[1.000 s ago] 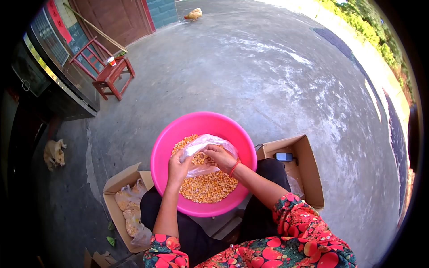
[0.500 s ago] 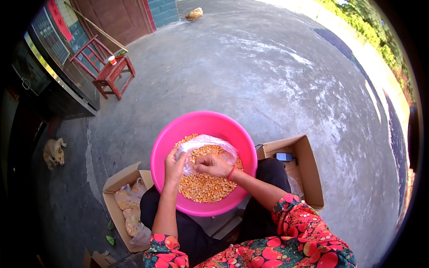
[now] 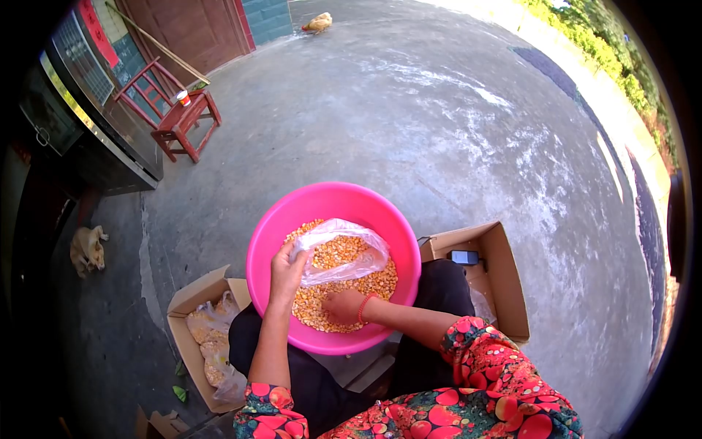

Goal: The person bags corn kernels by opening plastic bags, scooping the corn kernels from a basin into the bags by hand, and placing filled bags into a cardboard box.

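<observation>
A pink basin [image 3: 261, 285] stands between my knees with loose yellow corn kernels [image 3: 376, 287] in it. My left hand [image 3: 286, 269] pinches the left rim of a clear plastic bag [image 3: 327, 276], whose mouth gapes open over the basin; kernels show inside it. In front of the bag, my right hand [image 3: 345, 306] is down in the corn near the basin's lower middle, a red bracelet at its wrist. Its fingertips are sunk among the kernels, so I cannot see how they are bent.
At left a cardboard box [image 3: 191, 293] holds filled plastic bags [image 3: 212, 340]. Another cardboard box [image 3: 510, 293] at right holds a phone-like device [image 3: 464, 257]. Farther off are a red wooden chair [image 3: 179, 121], a lying dog [image 3: 88, 249] and a chicken [image 3: 318, 23].
My right hand has moved from the bag's mouth down and toward me into the loose corn. My left hand keeps its hold on the bag, whose opening now shows more fully.
</observation>
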`<state>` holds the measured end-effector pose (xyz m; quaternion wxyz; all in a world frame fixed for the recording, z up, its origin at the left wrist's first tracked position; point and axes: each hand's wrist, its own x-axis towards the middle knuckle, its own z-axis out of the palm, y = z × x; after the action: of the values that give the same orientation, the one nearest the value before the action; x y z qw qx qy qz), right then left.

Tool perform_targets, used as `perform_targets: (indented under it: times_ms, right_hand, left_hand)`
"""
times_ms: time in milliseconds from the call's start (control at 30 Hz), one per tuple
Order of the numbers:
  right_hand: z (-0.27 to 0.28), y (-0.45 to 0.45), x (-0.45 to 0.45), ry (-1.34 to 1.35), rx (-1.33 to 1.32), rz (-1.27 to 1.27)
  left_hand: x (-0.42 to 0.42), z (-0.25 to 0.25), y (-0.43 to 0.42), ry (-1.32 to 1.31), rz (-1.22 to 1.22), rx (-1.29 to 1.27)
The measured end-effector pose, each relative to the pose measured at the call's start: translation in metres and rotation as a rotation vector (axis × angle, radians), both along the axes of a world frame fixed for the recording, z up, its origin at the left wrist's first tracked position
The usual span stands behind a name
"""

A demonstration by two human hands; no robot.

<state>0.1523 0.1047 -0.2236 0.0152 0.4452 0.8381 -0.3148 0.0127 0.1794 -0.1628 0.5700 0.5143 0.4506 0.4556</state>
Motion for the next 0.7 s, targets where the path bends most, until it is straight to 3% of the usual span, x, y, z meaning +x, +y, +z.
perform_targets:
  times_ms: [133, 267, 467, 567, 633, 700]
  right_hand:
    - [0.008, -0.002, -0.003, -0.095, -0.166, 0.170]
    - [0.003, 0.000, -0.002, -0.017, -0.178, 0.206]
    - [-0.008, 0.014, 0.002, 0.401, -0.326, 0.070]
    - [0.025, 0.027, 0.011, 0.557, -0.920, -0.037]
    - [0.046, 0.032, 0.022, 0.626, -1.009, -0.031]
    - [0.058, 0.038, 0.031, 0.869, -1.033, -0.117]
  left_hand:
    - [0.003, 0.004, -0.002, 0.008, 0.006, 0.002]
    - [0.006, 0.007, -0.004, 0.052, -0.009, -0.008]
    - [0.005, 0.008, -0.003, 0.003, 0.003, -0.013]
    - [0.004, 0.011, -0.004, 0.001, -0.006, -0.004]
    - [0.003, 0.009, -0.004, 0.001, -0.007, -0.001]
    - [0.001, 0.003, -0.002, 0.032, 0.005, 0.016]
